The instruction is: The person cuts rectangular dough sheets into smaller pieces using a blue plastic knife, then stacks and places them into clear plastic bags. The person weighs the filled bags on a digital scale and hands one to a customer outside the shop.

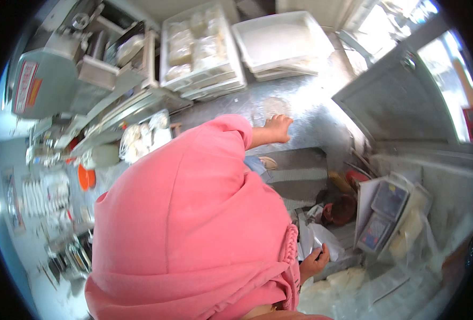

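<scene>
Over the grey metallic-looking floor, my left hand (278, 129) is held out from a pink sleeve, its fingers loosely curled and apart, holding nothing. A round pale patch (276, 107) on the floor lies just beyond it. Lower down, my right hand (314, 264) shows past the pink collar with bent fingers, beside a white plastic bag (320, 237). A small dark spot shows between its fingers; whether it grips anything cannot be told. A light shoe (268, 163) rests on a dark striped mat (300, 176).
White crates (236, 76) holding bagged goods stand beside a stack of pale trays (284, 44). A metal door (396, 100) stands at the right. Clear-lidded boxes (376, 232) lean below it. A machine (44, 84) and a tray of white bundles (140, 140) are at the left.
</scene>
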### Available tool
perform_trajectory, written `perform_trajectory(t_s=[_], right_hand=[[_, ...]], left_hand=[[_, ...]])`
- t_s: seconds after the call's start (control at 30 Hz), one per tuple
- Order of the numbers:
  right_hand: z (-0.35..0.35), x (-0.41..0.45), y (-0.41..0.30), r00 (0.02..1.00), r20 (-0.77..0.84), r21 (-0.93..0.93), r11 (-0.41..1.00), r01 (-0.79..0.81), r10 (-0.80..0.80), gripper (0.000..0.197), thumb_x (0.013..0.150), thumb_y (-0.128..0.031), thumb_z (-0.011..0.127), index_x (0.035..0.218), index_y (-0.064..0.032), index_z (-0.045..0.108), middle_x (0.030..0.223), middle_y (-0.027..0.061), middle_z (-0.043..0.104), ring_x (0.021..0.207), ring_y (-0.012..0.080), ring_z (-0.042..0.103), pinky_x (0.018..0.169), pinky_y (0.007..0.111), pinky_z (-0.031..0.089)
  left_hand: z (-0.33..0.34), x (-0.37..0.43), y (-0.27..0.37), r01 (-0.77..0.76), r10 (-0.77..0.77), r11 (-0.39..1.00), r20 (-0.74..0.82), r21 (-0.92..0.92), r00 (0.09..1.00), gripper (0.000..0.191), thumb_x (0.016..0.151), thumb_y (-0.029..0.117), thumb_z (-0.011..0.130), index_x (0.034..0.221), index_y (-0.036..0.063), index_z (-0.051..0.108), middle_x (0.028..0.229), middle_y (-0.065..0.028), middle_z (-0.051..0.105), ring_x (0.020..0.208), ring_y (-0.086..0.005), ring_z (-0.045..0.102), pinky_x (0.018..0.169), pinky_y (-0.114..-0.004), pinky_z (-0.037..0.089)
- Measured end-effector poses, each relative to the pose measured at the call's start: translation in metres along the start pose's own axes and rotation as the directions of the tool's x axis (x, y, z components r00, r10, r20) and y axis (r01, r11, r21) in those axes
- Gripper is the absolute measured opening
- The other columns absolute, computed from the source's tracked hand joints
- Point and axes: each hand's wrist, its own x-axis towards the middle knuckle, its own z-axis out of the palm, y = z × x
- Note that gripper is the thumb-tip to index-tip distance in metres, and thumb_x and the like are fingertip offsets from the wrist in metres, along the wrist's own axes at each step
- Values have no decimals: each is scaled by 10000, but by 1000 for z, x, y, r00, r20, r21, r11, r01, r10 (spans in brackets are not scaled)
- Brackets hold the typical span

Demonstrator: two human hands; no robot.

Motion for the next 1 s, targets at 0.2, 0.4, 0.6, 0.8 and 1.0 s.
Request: perform_trajectory(t_s=[0.2,0.4,0.6,0.8,1.0], right_hand=[[43,89,19,961,259,-3,995,102,-98,213,849,-91,544,1029,11,595,967,144,613,865,269,597,765,344,469],[97,125,-66,900,433,47,998,30,-48,205,873,-107,540,1030,15,589,970,121,621,865,219,602,756,308,475],[211,121,-150,705,710,-201,960,192,8,240,807,-142,575,1013,-18,582,951,186,605,863,345,584,770,390,469],[271,167,-249,612,789,-16,992,124,-63,279,828,-176,560,1061,-25,583,963,166,604,866,328,581,752,369,469],[176,209,-199,934,344,-25,996,-88,92,231,797,-171,582,1001,-69,614,945,140,625,906,286,593,796,360,469]], left_hand=[[-75,-25,-131,569,-472,799,380,-196,795,298,717,172,589,1001,86,623,983,-191,625,945,-355,587,805,-411,461],[-129,3,-334,803,-808,589,42,93,588,328,745,120,544,1071,83,565,992,-184,614,950,-366,584,812,-439,463],[-124,42,-536,459,-526,736,-6,497,850,595,723,166,586,1289,71,428,1379,-180,340,1314,-308,254,1071,-425,209],[-124,52,-626,314,-497,858,503,406,708,159,775,136,524,906,58,569,843,-230,606,815,-434,571,695,-506,452],[-205,105,-506,265,-542,774,386,575,747,168,757,160,565,895,65,555,904,-206,617,880,-412,567,728,-481,453]])
